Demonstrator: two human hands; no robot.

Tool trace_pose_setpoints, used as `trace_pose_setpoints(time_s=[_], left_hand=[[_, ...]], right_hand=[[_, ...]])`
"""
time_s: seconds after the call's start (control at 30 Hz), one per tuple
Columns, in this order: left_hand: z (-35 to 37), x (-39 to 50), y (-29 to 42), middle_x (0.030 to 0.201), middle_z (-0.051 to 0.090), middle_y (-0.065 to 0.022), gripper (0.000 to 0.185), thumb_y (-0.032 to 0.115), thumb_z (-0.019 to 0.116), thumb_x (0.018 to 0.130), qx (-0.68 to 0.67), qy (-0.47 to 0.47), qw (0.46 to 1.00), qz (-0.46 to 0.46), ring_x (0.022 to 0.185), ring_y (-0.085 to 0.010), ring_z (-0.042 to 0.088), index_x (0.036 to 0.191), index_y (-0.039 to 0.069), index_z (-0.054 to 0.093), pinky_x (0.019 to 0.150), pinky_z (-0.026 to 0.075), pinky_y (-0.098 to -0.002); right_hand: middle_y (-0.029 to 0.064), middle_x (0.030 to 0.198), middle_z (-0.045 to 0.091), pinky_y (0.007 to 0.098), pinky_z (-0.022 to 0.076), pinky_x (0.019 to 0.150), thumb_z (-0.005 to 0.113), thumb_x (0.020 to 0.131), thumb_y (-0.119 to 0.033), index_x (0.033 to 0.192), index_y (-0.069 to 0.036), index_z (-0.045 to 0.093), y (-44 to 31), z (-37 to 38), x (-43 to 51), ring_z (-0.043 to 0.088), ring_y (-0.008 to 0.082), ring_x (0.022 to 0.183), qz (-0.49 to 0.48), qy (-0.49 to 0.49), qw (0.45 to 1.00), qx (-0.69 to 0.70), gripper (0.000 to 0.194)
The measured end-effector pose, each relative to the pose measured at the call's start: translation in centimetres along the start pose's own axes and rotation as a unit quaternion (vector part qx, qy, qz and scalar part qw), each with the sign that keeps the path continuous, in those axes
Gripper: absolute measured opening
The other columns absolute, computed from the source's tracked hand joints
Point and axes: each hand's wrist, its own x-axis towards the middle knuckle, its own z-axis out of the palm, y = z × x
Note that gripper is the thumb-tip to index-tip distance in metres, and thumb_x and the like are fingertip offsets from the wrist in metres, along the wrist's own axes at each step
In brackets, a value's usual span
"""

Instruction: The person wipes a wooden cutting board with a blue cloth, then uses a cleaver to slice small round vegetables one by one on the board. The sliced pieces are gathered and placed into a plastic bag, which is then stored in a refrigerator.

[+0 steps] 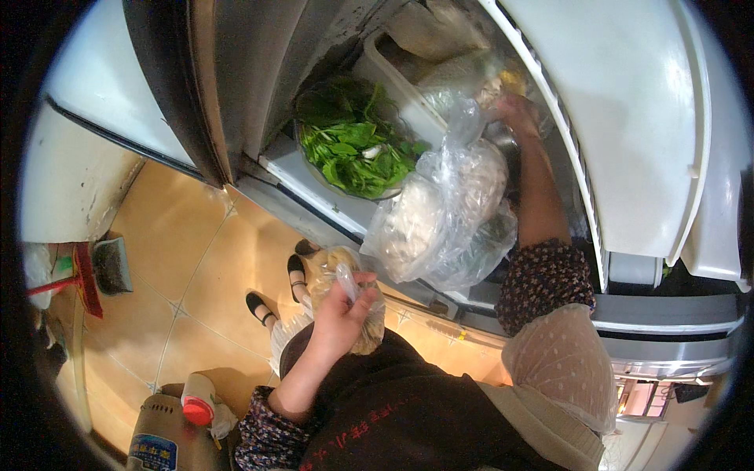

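Note:
My left hand grips the gathered top of a clear plastic bag with pale yellowish contents, held low in front of the open refrigerator. My right hand reaches deep inside among plastic bags; its fingertips are partly hidden, and I cannot tell whether it grips anything. Beneath and beside that forearm lies a knotted clear bag with whitish contents, over another bag with something green. To their left, a bowl of leafy greens stands on the refrigerator's shelf. Behind it is a white plastic bin.
A white wire rack edge and white door bins curve along the right. The open door panel is at the upper left. On the tiled floor are a dustpan, a red broom and a container with a red lid.

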Motion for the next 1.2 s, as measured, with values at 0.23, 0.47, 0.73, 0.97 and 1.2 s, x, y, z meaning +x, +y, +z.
trace_pose_setpoints(time_s=[0.23,0.47,0.73,0.97,1.2], left_hand=[[-0.2,-0.3,0.7,0.088,0.061,-0.0008,0.020,0.011,0.060,0.095,0.004,0.010,1.000,-0.015,0.082,-0.0091,0.055,0.115,0.007,0.059,0.075,0.047,-0.0247],[0.3,0.0,1.0,0.091,0.062,-0.0013,0.019,0.013,0.059,0.096,-0.002,0.001,1.000,-0.022,0.085,-0.0095,0.056,0.113,0.005,0.060,0.076,0.047,-0.0249],[-0.1,0.5,1.4,0.094,0.064,-0.0029,0.028,0.027,0.051,0.101,-0.011,-0.022,1.000,-0.005,0.076,-0.0089,0.057,0.113,0.003,0.062,0.070,0.048,-0.0252],[-1.3,-1.5,4.4,0.081,0.062,-0.0015,0.048,0.043,0.038,0.102,-0.047,-0.028,0.995,-0.083,0.051,-0.0074,0.047,0.113,0.005,0.064,0.048,0.040,-0.0230],[-3.6,-3.9,4.2,0.117,0.060,-0.0113,0.053,0.044,0.038,0.102,-0.234,-0.058,0.966,-0.089,0.079,-0.0166,0.061,0.128,0.001,0.051,0.073,0.054,-0.0321]], right_hand=[[0.0195,0.124,0.057,0.0462,0.0465,0.099,0.064,0.085,-0.034,0.129,-0.001,0.051,3.7,-2.1,0.0,0.056,0.0307,0.117,0.058,0.121,0.939,0.315,0.056],[0.0197,0.117,0.061,0.0483,0.0500,0.097,0.061,0.090,-0.030,0.124,0.001,0.054,4.8,-7.7,-7.6,0.060,0.0292,0.112,0.040,0.091,0.637,0.764,0.047],[0.0188,0.124,0.059,0.0481,0.0503,0.098,0.054,0.094,-0.031,0.129,0.001,0.050,-0.9,-6.0,-18.6,0.059,0.0300,0.113,0.140,0.169,0.570,0.792,0.048],[0.0165,0.126,0.057,0.0419,0.0480,0.098,0.051,0.090,-0.017,0.130,0.003,0.049,-8.2,-5.6,-26.8,0.058,0.0268,0.114,0.162,0.065,0.701,0.691,0.045],[0.0087,0.103,0.057,0.0393,0.0452,0.095,0.057,0.095,-0.018,0.104,-0.005,0.050,-19.3,-2.8,-31.6,0.055,0.0198,0.102,0.004,0.049,0.667,0.744,0.016]])
